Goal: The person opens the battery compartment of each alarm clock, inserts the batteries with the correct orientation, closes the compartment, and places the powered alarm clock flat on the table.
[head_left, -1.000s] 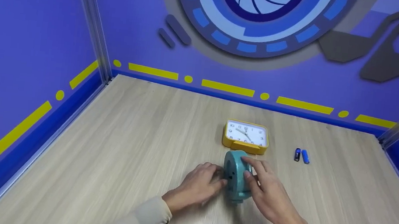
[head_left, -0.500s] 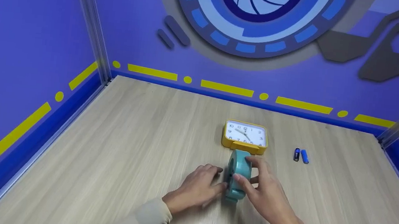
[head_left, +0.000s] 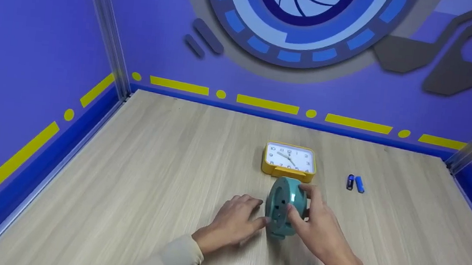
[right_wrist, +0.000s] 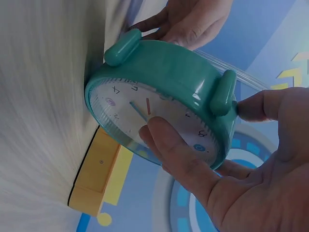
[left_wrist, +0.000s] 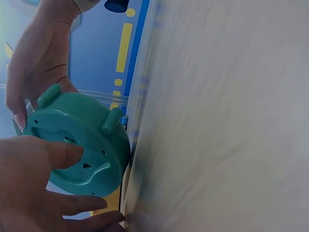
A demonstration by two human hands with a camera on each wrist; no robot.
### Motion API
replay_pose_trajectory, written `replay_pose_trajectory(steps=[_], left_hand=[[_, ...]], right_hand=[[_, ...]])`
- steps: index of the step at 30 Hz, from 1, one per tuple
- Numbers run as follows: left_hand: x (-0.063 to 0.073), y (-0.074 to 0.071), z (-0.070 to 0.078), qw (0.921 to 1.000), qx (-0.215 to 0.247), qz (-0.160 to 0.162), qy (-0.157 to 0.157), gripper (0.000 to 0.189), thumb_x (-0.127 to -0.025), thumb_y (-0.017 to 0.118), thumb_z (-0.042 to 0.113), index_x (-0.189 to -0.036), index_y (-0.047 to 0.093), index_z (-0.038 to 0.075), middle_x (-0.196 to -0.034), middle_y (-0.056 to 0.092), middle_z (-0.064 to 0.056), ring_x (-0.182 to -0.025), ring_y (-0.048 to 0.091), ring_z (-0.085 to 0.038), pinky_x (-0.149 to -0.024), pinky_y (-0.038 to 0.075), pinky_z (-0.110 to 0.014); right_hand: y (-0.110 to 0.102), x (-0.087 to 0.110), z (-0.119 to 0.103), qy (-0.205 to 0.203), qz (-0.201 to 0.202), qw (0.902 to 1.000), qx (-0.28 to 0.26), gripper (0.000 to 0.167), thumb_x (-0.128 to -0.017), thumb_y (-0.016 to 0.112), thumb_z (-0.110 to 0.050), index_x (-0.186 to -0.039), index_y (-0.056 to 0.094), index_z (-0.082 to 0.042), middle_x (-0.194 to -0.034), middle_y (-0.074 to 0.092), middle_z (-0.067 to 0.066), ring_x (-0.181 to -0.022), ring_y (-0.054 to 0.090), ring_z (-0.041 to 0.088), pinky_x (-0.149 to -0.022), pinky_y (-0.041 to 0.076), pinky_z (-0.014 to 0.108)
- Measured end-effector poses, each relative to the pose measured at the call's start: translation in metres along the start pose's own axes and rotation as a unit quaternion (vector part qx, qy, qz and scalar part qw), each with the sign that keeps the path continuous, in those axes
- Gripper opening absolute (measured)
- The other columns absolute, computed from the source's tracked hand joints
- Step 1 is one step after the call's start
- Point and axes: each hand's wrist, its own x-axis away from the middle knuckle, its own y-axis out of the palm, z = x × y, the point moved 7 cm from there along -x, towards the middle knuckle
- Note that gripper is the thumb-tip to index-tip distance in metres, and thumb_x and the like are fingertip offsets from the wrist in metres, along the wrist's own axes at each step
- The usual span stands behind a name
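Note:
A teal round alarm clock (head_left: 283,207) stands on its rim on the table, its back turned toward the left. My right hand (head_left: 323,230) grips it from the right; in the right wrist view the fingers lie across the white dial (right_wrist: 125,99) and the thumb is at a stubby foot (right_wrist: 224,94). Fingers relaxed, my left hand (head_left: 233,221) is just left of the clock. In the left wrist view its thumb (left_wrist: 65,153) lies in front of the clock's back, where small knobs and slots show; whether it touches I cannot tell.
A yellow rectangular alarm clock (head_left: 289,161) lies face up right behind the teal one. Two blue batteries, a dark-ended one (head_left: 350,182) and a plain one (head_left: 359,184), lie to the right. Purple-blue walls (head_left: 242,71) enclose the wooden table (head_left: 163,155) at the back and sides.
My right hand has swivelled the teal clock, first nearly edge-on to the head view, then back so that its rear shows more. The left hand has stayed nearly still.

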Motion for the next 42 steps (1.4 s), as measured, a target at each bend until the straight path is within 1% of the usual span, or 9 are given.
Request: replay_pose_trajectory(steps=[4, 10, 13, 16, 20, 23, 31, 37, 42], left_hand=[[0.001, -0.001, 0.000, 0.9998, -0.016, 0.012, 0.003, 0.056, -0.103, 0.065, 0.046, -0.140, 0.066, 0.004, -0.133, 0.065, -0.008, -0.121, 0.058, -0.024, -0.104, 0.046, -0.046], [0.002, -0.002, 0.000, 0.9996, -0.020, 0.022, 0.005, 0.051, -0.103, 0.067, 0.043, -0.134, 0.069, 0.003, -0.129, 0.066, -0.006, -0.121, 0.058, -0.024, -0.104, 0.046, -0.046], [0.002, -0.002, -0.001, 0.9994, -0.020, 0.027, 0.009, 0.049, -0.103, 0.068, 0.042, -0.133, 0.070, 0.003, -0.128, 0.066, -0.006, -0.118, 0.059, -0.024, -0.102, 0.047, -0.045], [0.002, -0.003, -0.001, 0.9989, -0.024, 0.035, 0.019, 0.046, -0.102, 0.069, 0.039, -0.130, 0.071, 0.003, -0.124, 0.067, -0.006, -0.116, 0.060, -0.024, -0.099, 0.048, -0.044], [0.002, -0.002, -0.001, 0.9983, -0.032, 0.040, 0.029, 0.044, -0.101, 0.069, 0.039, -0.127, 0.073, 0.004, -0.123, 0.067, -0.006, -0.115, 0.060, -0.024, -0.098, 0.049, -0.044], [0.002, -0.001, -0.001, 0.9974, -0.047, 0.041, 0.036, 0.044, -0.101, 0.070, 0.039, -0.127, 0.073, 0.003, -0.124, 0.067, -0.007, -0.115, 0.060, -0.025, -0.098, 0.049, -0.043], [0.001, -0.002, 0.001, 0.9963, -0.056, 0.047, 0.046, 0.040, -0.098, 0.074, 0.038, -0.122, 0.074, 0.006, -0.122, 0.068, -0.005, -0.112, 0.061, -0.023, -0.096, 0.049, -0.041], [0.004, -0.003, 0.004, 0.9946, -0.071, 0.055, 0.052, 0.040, -0.096, 0.078, 0.037, -0.120, 0.074, 0.005, -0.120, 0.068, -0.006, -0.110, 0.061, -0.025, -0.093, 0.049, -0.041], [0.003, -0.003, 0.004, 0.9940, -0.079, 0.058, 0.048, 0.045, -0.095, 0.078, 0.038, -0.124, 0.074, 0.004, -0.123, 0.068, -0.007, -0.112, 0.061, -0.026, -0.094, 0.049, -0.043]], right_hand=[[-0.002, 0.001, 0.001, 0.009, -0.003, 0.9998, -0.017, 0.057, -0.104, 0.064, -0.019, -0.150, 0.035, -0.003, -0.143, 0.055, 0.033, -0.115, 0.067, 0.042, -0.087, 0.058, 0.057], [0.001, 0.002, 0.001, 0.015, -0.008, 0.9990, -0.042, 0.052, -0.104, 0.060, -0.017, -0.149, 0.037, -0.005, -0.143, 0.056, 0.030, -0.114, 0.068, 0.040, -0.088, 0.058, 0.057], [-0.001, 0.001, 0.001, 0.013, -0.003, 0.9997, -0.018, 0.052, -0.104, 0.060, -0.018, -0.150, 0.039, -0.004, -0.143, 0.056, 0.028, -0.112, 0.067, 0.036, -0.089, 0.059, 0.054], [-0.003, 0.002, -0.002, 0.007, 0.002, 0.9995, 0.030, 0.051, -0.105, 0.061, -0.023, -0.148, 0.042, -0.002, -0.140, 0.056, 0.024, -0.108, 0.065, 0.032, -0.088, 0.059, 0.051], [-0.005, 0.004, -0.006, -0.009, 0.017, 0.9953, 0.095, 0.053, -0.104, 0.068, -0.031, -0.142, 0.048, 0.001, -0.131, 0.054, 0.023, -0.108, 0.066, 0.034, -0.088, 0.059, 0.053], [-0.007, 0.006, -0.009, -0.020, 0.036, 0.9901, 0.134, 0.053, -0.101, 0.073, -0.031, -0.138, 0.051, 0.001, -0.127, 0.055, 0.022, -0.108, 0.068, 0.037, -0.088, 0.058, 0.056], [-0.009, 0.014, -0.018, -0.040, 0.074, 0.9694, 0.231, 0.045, -0.097, 0.076, -0.027, -0.126, 0.059, 0.004, -0.114, 0.059, 0.021, -0.087, 0.067, 0.033, -0.073, 0.060, 0.054], [-0.010, 0.020, -0.026, -0.080, 0.110, 0.9481, 0.288, 0.041, -0.093, 0.080, -0.026, -0.120, 0.066, 0.002, -0.116, 0.062, 0.024, -0.091, 0.067, 0.038, -0.066, 0.060, 0.054], [-0.009, 0.024, -0.031, -0.103, 0.130, 0.9344, 0.315, 0.041, -0.091, 0.082, -0.027, -0.117, 0.068, 0.001, -0.115, 0.062, 0.023, -0.093, 0.065, 0.038, -0.070, 0.060, 0.055]])
